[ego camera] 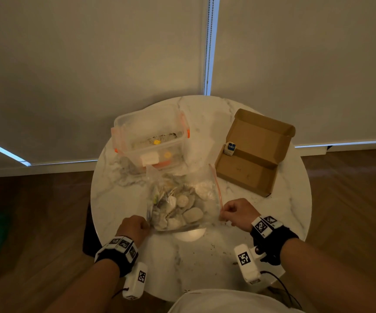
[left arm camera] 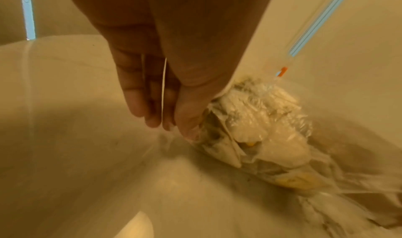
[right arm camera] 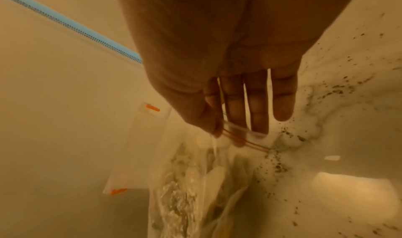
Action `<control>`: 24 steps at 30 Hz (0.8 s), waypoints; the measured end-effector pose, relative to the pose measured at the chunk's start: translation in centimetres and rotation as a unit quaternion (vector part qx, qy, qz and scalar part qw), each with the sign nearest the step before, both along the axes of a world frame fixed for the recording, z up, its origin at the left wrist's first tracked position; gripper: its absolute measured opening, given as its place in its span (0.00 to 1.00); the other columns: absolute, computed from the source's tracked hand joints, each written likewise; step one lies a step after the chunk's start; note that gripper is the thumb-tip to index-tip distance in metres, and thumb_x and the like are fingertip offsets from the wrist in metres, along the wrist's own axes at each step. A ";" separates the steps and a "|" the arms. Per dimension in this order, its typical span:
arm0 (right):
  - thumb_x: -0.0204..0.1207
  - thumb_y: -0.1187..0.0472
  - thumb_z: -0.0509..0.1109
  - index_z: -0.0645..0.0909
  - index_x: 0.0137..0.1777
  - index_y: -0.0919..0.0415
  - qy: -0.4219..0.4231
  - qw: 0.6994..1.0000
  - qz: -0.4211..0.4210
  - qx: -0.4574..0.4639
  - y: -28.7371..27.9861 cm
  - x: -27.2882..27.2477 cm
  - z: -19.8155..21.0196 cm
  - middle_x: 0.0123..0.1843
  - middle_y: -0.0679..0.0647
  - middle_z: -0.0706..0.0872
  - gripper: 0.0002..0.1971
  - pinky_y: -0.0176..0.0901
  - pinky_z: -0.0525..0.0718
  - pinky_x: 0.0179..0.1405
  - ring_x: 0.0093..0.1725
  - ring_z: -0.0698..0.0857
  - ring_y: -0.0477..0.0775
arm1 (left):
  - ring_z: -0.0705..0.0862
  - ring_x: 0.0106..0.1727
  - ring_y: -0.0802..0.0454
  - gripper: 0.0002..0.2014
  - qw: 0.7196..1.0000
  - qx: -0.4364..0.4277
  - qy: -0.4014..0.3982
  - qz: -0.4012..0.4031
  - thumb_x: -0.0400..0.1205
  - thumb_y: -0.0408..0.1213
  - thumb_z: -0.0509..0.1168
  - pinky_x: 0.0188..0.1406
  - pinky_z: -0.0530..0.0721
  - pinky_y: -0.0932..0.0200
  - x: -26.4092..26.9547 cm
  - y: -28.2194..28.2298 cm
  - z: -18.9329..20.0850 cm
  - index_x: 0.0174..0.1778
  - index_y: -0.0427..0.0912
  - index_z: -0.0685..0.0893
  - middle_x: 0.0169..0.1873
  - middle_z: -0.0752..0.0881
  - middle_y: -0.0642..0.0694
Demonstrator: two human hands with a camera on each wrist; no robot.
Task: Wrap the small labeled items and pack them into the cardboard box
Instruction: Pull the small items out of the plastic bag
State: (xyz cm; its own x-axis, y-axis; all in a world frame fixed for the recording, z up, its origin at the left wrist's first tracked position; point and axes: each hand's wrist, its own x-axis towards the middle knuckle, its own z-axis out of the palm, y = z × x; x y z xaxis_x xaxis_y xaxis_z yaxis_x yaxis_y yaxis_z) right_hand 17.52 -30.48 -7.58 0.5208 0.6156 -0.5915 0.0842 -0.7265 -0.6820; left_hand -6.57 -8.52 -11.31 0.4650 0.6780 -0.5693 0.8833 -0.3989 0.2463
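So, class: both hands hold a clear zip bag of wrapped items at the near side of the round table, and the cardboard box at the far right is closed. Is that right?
One detail is wrong. The cardboard box is open, its lid folded back, as the head view shows. The rest stands: the left hand and right hand hold the zip bag on the table.

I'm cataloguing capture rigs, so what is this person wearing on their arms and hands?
Both forearms and hands are bare, with no sleeves or gloves. The left hand and right hand each have a black wrist strap carrying white blocks printed with black-and-white square markers. A white camera unit with its own marker hangs under each wrist, trailing a thin black cable.
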 end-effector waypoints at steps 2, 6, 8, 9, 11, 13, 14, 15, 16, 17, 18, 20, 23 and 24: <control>0.77 0.65 0.72 0.88 0.40 0.67 0.010 0.999 -0.023 0.027 0.2 0.2 0.6 0.39 0.56 0.92 0.06 0.31 0.81 0.31 0.39 0.89 0.49 | 0.89 0.42 0.48 0.08 0.997 0.000 -0.073 0.012 0.79 0.32 0.70 0.43 0.83 0.60 -0.5 0.2 0.9 0.34 0.46 0.84 0.36 0.90 0.45; 0.79 0.66 0.70 0.85 0.39 0.64 0.041 0.993 -0.075 0.085 0.6 0.6 2.1 0.38 0.57 0.92 0.07 0.38 0.83 0.33 0.37 0.89 0.50 | 0.88 0.27 0.60 0.09 0.987 -0.019 -0.161 0.013 0.80 0.27 0.70 0.33 0.84 0.69 -0.4 0.1 3.7 0.37 0.44 0.85 0.28 0.89 0.50; 0.80 0.66 0.69 0.85 0.40 0.63 0.052 0.990 -0.087 0.097 0.9 1.0 2.7 0.39 0.58 0.92 0.07 0.40 0.83 0.36 0.37 0.89 0.51 | 0.87 0.27 0.61 0.07 0.984 -0.012 -0.178 0.017 0.80 0.30 0.71 0.34 0.84 0.70 0.1 0.2 4.9 0.37 0.44 0.87 0.28 0.89 0.51; 0.81 0.66 0.68 0.85 0.42 0.63 0.057 0.989 -0.091 0.100 1.1 1.3 3.0 0.39 0.58 0.92 0.07 0.42 0.83 0.37 0.38 0.89 0.52 | 0.87 0.27 0.61 0.06 0.983 -0.007 -0.183 0.017 0.81 0.31 0.71 0.34 0.82 0.72 0.4 0.3 5.6 0.38 0.43 0.88 0.28 0.89 0.51; 0.81 0.65 0.68 0.85 0.45 0.64 0.066 0.988 -0.097 0.104 1.5 1.7 3.4 0.40 0.57 0.92 0.06 0.43 0.84 0.39 0.40 0.89 0.54 | 0.87 0.26 0.62 0.06 0.981 0.007 -0.192 0.024 0.81 0.31 0.71 0.33 0.82 0.73 1.0 0.7 6.8 0.38 0.42 0.89 0.28 0.89 0.51; 0.82 0.64 0.67 0.84 0.46 0.63 0.068 0.986 -0.102 0.110 2.1 2.1 3.8 0.40 0.56 0.92 0.06 0.43 0.84 0.39 0.40 0.89 0.53 | 0.87 0.26 0.61 0.08 0.974 0.024 -0.218 0.055 0.81 0.32 0.71 0.36 0.86 0.66 1.7 1.2 7.7 0.36 0.45 0.88 0.27 0.89 0.51; 0.82 0.64 0.67 0.84 0.46 0.62 0.067 0.986 -0.105 0.114 2.4 2.3 4.0 0.41 0.56 0.92 0.06 0.42 0.84 0.39 0.40 0.89 0.52 | 0.87 0.26 0.61 0.09 0.974 0.024 -0.220 0.057 0.81 0.33 0.71 0.36 0.86 0.65 2.0 1.3 8.1 0.36 0.46 0.88 0.28 0.89 0.51; 0.82 0.64 0.67 0.84 0.46 0.62 0.066 0.985 -0.107 0.118 2.6 2.3 4.1 0.41 0.56 0.92 0.06 0.43 0.84 0.39 0.39 0.89 0.52 | 0.87 0.26 0.62 0.08 0.977 0.018 -0.207 0.042 0.82 0.34 0.70 0.34 0.84 0.69 2.2 1.4 8.3 0.36 0.46 0.88 0.28 0.89 0.51; 0.82 0.64 0.67 0.84 0.46 0.62 0.065 0.985 -0.107 0.120 2.8 2.4 4.3 0.41 0.56 0.92 0.05 0.43 0.85 0.39 0.39 0.89 0.52 | 0.86 0.26 0.63 0.08 0.981 0.014 -0.192 0.028 0.82 0.34 0.70 0.32 0.82 0.73 2.4 1.4 8.6 0.37 0.45 0.88 0.29 0.89 0.52; 0.82 0.64 0.67 0.84 0.46 0.62 0.064 0.985 -0.105 0.120 2.9 2.4 4.3 0.41 0.56 0.92 0.05 0.42 0.85 0.38 0.39 0.89 0.52 | 0.86 0.26 0.63 0.08 0.981 0.016 -0.190 0.030 0.82 0.35 0.70 0.32 0.81 0.73 2.5 1.5 8.8 0.37 0.45 0.88 0.29 0.89 0.52; 0.82 0.64 0.67 0.84 0.46 0.62 0.063 0.985 -0.104 0.120 3.1 2.5 4.3 0.41 0.56 0.92 0.05 0.42 0.85 0.38 0.39 0.89 0.52 | 0.86 0.26 0.63 0.08 0.979 0.025 -0.198 0.042 0.82 0.34 0.70 0.34 0.83 0.70 2.6 1.7 9.0 0.37 0.45 0.88 0.29 0.89 0.51; 0.82 0.63 0.67 0.84 0.46 0.62 0.070 0.985 -0.105 0.119 3.2 2.5 4.2 0.40 0.55 0.92 0.05 0.43 0.84 0.38 0.39 0.89 0.52 | 0.87 0.26 0.63 0.08 0.974 0.040 -0.216 0.061 0.82 0.34 0.70 0.34 0.83 0.68 2.6 2.2 9.2 0.37 0.46 0.87 0.30 0.89 0.51; 0.82 0.63 0.67 0.83 0.45 0.61 0.077 0.984 -0.101 0.122 3.3 2.4 4.1 0.40 0.56 0.92 0.06 0.43 0.85 0.38 0.39 0.89 0.53 | 0.86 0.26 0.63 0.08 0.978 0.035 -0.199 0.042 0.82 0.35 0.71 0.29 0.78 0.76 2.4 1.9 9.1 0.36 0.45 0.88 0.29 0.89 0.52; 0.82 0.63 0.67 0.83 0.46 0.62 0.078 0.985 -0.098 0.120 3.4 2.3 4.1 0.41 0.57 0.92 0.06 0.43 0.84 0.38 0.39 0.89 0.53 | 0.86 0.27 0.64 0.08 0.978 0.040 -0.201 0.045 0.82 0.35 0.71 0.28 0.77 0.77 2.1 1.9 9.0 0.36 0.45 0.88 0.29 0.89 0.52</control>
